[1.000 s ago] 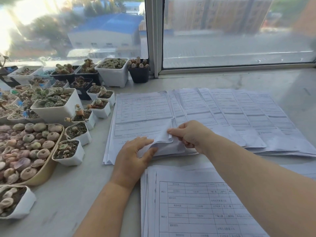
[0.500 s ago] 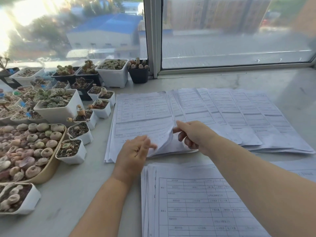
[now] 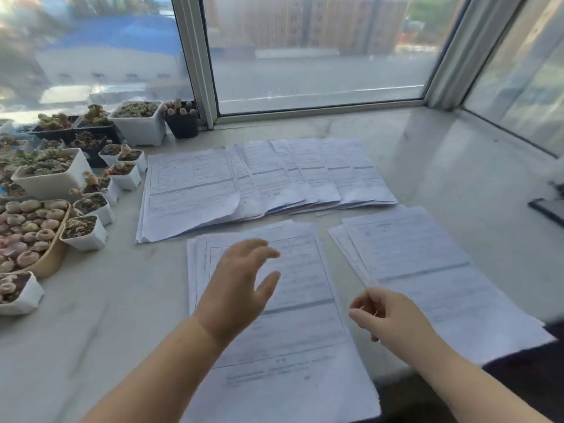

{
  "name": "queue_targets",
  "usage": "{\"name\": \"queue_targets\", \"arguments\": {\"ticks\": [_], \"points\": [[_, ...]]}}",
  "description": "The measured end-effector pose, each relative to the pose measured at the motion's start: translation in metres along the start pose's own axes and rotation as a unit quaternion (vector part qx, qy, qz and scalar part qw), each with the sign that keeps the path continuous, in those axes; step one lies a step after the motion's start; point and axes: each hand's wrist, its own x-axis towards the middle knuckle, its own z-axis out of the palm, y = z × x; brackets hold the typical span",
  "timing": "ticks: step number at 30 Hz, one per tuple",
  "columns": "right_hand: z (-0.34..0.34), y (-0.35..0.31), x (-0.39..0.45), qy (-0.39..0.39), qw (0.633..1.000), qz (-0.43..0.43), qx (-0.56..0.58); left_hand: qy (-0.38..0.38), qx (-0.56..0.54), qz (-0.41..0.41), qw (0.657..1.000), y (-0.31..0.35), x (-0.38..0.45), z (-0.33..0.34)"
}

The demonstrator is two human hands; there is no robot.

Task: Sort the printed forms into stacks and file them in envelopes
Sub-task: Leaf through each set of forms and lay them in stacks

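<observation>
With the left hand [image 3: 241, 288] spread wide above the near stack of forms [image 3: 293, 325] on the surface [image 3: 457, 166] and the right hand [image 3: 387, 319] loosely curled, holding nothing, the next sheet probably needed a gentle lift by one corner.

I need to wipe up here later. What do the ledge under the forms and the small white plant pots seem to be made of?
Ledge: likely polished stone, marble-like; pale, faint grey veins, soft sheen. Small white pots: probably thin matte plastic, judging by their square moulded shape, though ceramic cannot be ruled out.
</observation>
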Motion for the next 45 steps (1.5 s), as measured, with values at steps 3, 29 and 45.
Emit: {"name": "queue_targets", "arguments": {"ticks": [3,29,45], "points": [[0.005,0.025,-0.029,0.003,1.000,0.016,0.005,-0.060,-0.031,0.021,0.997,0.046,-0.053,0.025],[0.028,0.041,-0.084,-0.098,0.940,0.102,0.310,-0.004,-0.186,-0.136,0.973,0.089,-0.129,0.055],[0.026,0.044,-0.074,-0.130,0.924,0.147,0.327,0.079,-0.265,-0.187,0.942,0.088,-0.128,0.068]]}}
